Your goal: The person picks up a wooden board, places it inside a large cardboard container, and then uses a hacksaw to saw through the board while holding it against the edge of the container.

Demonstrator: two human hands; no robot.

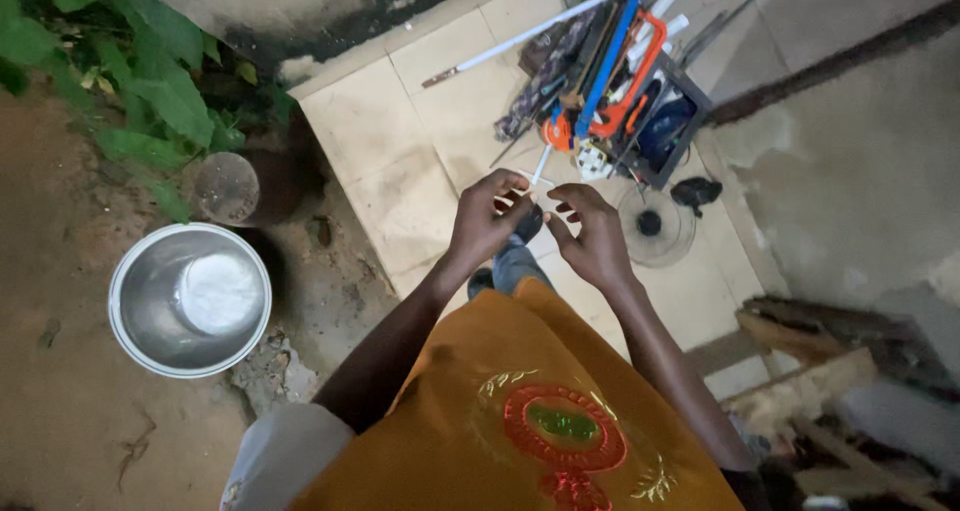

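Both hands meet just below the dark box of tools [668,121]. The left hand [485,219] and right hand [590,233] pinch a thin white stick [540,167] (its lower end is hidden by fingers).

Both hands [487,219] [590,233] pinch a thin white strip [531,179] above a toolbox [640,111].

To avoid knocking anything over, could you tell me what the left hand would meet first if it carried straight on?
Probably the tool box crammed with tools; the left hand points up-right toward it, though depth is unclear.
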